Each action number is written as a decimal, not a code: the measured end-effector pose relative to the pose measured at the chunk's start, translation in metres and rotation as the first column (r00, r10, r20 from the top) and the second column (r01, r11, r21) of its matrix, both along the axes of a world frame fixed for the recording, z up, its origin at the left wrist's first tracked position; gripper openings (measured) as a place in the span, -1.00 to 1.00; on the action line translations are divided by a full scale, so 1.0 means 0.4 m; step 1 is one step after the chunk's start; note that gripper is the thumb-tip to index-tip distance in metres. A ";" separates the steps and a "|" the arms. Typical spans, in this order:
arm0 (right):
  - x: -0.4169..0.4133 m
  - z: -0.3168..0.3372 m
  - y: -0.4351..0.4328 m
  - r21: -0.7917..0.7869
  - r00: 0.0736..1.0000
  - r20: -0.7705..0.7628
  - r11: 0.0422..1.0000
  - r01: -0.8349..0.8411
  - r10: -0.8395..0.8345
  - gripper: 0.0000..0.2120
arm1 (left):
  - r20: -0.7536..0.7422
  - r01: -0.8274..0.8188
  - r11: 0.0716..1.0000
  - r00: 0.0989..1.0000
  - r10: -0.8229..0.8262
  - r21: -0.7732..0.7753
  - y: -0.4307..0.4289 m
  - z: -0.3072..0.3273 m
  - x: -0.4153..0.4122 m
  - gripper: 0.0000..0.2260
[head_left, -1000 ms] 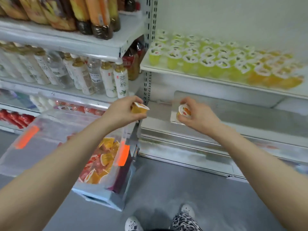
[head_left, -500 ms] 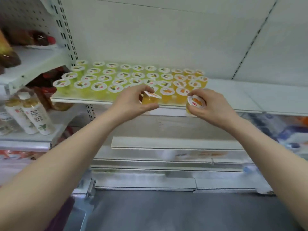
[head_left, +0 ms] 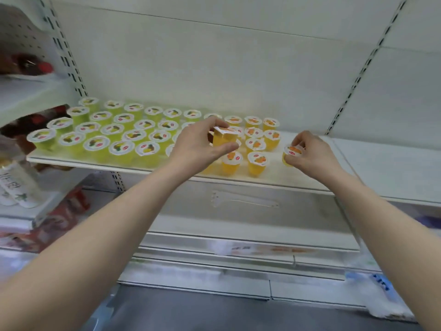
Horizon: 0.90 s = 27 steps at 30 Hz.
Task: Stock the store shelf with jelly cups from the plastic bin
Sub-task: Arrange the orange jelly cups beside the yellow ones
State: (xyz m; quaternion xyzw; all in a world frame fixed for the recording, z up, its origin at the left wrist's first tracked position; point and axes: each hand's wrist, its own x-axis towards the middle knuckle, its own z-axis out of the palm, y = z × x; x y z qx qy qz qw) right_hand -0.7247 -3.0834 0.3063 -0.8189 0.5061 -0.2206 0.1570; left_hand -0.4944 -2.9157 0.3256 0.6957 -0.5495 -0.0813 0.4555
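My left hand (head_left: 199,145) holds an orange jelly cup (head_left: 224,137) tilted on its side, above the rows of orange cups (head_left: 257,161) on the white shelf (head_left: 274,174). My right hand (head_left: 310,155) grips a second orange jelly cup (head_left: 291,152) by its lid, low over the shelf just right of the orange rows; whether it touches the shelf I cannot tell. Several green jelly cups (head_left: 119,149) fill the left half of the shelf. The plastic bin is out of view.
Bare shelf surface (head_left: 381,168) stretches to the right of my right hand. Bottles (head_left: 16,185) and red packages (head_left: 62,211) stand on the neighbouring shelves at left. A lower shelf (head_left: 238,235) juts out below. Grey floor (head_left: 214,311) lies at the bottom.
Both hands have risen from near the bin to the jelly shelf. My right hand moved right and down beside the orange rows; my left hand came over them.
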 end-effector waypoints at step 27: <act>-0.007 -0.078 -0.139 -0.124 0.915 -0.209 0.918 -0.376 0.346 -0.59 | 0.014 0.002 1.000 1.000 -0.002 -0.027 -0.111 0.006 -0.103 -0.69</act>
